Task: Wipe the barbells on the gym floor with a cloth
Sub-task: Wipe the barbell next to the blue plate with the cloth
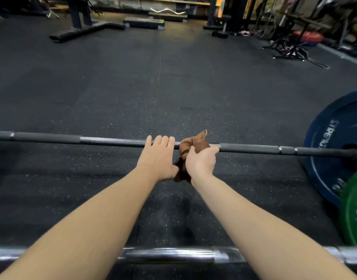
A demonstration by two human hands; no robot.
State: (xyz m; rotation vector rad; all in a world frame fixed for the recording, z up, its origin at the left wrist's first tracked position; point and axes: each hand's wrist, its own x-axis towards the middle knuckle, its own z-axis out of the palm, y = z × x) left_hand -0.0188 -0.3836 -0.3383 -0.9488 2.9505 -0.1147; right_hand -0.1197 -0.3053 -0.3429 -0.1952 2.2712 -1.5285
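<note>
A dark barbell [52, 138] lies across the black rubber floor with a blue plate [327, 150] on its right end. My left hand [158, 158] rests on the middle of the bar, fingers laid over it. Just to its right, my right hand [200, 160] grips a crumpled brown cloth [191, 143] that is bunched around the bar, with a tail hanging below between my wrists. A second barbell [173, 254] with a shiny shaft runs across the bottom of the view under my forearms, carrying a green plate [353, 209] at the right.
Speckled black mats [153, 87] cover the open floor beyond the bar. A rack base [80, 31], a step platform [144, 22] and a curl bar [167, 11] stand at the back. A bench with a red pad [307, 36] stands far right.
</note>
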